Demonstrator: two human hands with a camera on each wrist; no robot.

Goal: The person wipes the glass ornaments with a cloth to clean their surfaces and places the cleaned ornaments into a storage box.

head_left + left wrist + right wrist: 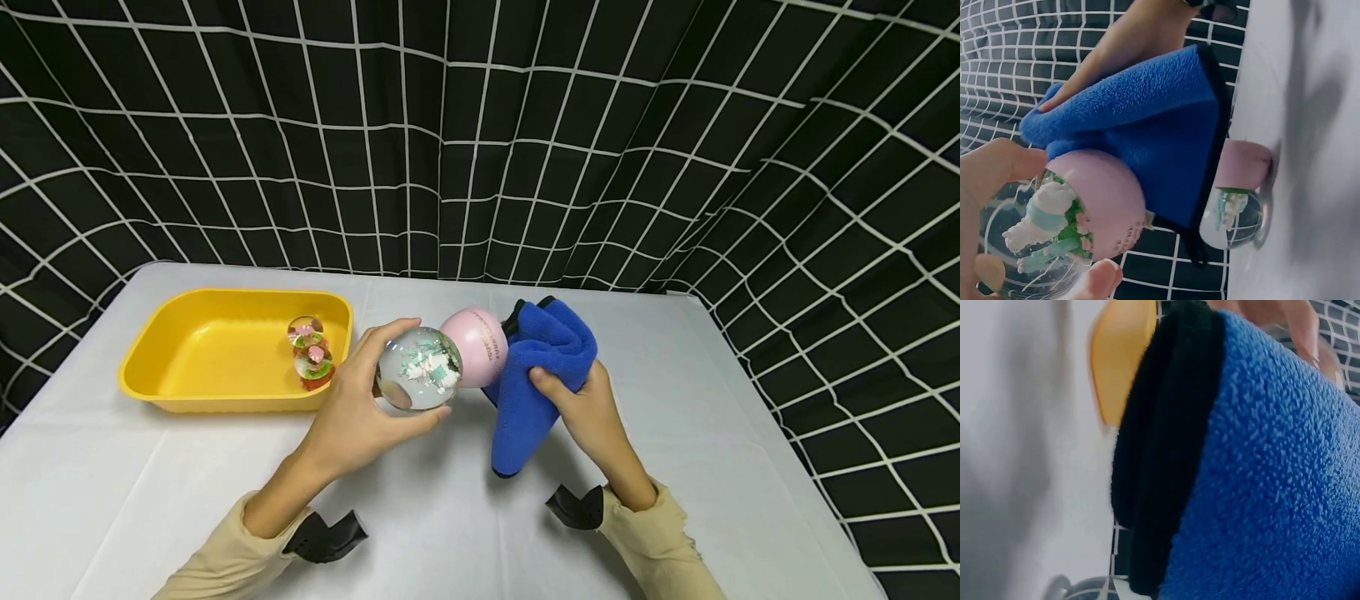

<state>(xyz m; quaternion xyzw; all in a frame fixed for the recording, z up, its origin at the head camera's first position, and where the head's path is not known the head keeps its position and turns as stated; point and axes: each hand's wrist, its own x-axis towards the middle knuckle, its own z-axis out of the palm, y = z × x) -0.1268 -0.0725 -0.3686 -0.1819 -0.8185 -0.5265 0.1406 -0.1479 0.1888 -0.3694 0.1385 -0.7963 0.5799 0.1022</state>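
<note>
A snow globe [420, 371] with white and mint figures inside and a pink rounded base [474, 348] is held up above the table. My left hand [363, 408] grips its clear ball, fingers over the top and thumb underneath. A folded blue cloth [540, 367] with black edging is in my right hand [592, 408], the thumb pressing on it. The cloth touches the pink base. In the left wrist view, another pink-based snow globe [1242, 165] shows past the cloth, against the white tabletop. The cloth hides most of my right fingers.
On the left of the white table [450, 533] stands a yellow tray [210, 400]. Small clear ornaments [313, 362] with pink, green and red parts lie at its right end. A black curtain with a white grid [480, 150] hangs behind the table.
</note>
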